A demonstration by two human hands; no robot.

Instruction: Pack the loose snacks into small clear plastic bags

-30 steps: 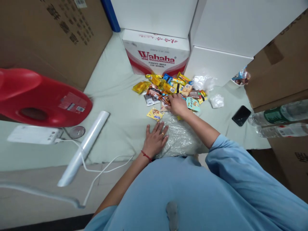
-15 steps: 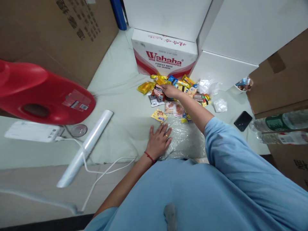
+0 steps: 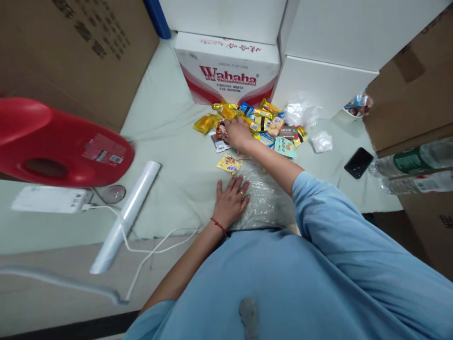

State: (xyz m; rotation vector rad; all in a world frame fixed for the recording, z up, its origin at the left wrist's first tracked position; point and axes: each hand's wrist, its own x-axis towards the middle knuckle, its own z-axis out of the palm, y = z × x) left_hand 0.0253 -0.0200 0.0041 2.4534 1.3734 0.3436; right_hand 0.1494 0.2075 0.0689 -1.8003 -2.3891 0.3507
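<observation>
My left hand (image 3: 231, 200) lies flat with fingers spread, a ring and red bracelet on it. It rests at the left edge of a clear plastic bag (image 3: 267, 198), close to a yellow snack packet (image 3: 229, 163). Reaching over the snack heap, my right hand (image 3: 239, 134) has its fingers curled down on a reddish-brown snack packet (image 3: 221, 130); its fingertips are partly hidden. Around it lie yellow packets (image 3: 205, 123), a grey-white packet (image 3: 220, 143), a biscuit packet (image 3: 275, 126), a brown packet (image 3: 288, 131) and a teal packet (image 3: 285, 147).
Behind the heap stands a Wahaha carton (image 3: 230, 71). Crumpled clear plastic (image 3: 322, 141), a black phone (image 3: 358, 163) and two plastic bottles (image 3: 414, 160) are on the right. To the left are a red jug (image 3: 63, 146), a white power bank (image 3: 49, 199), its cable and a film roll (image 3: 125, 217).
My right hand has shifted slightly left over the reddish-brown packet and covers more of it. The teal packet beside my forearm has come into view. My left hand stays put; the view has shifted a little.
</observation>
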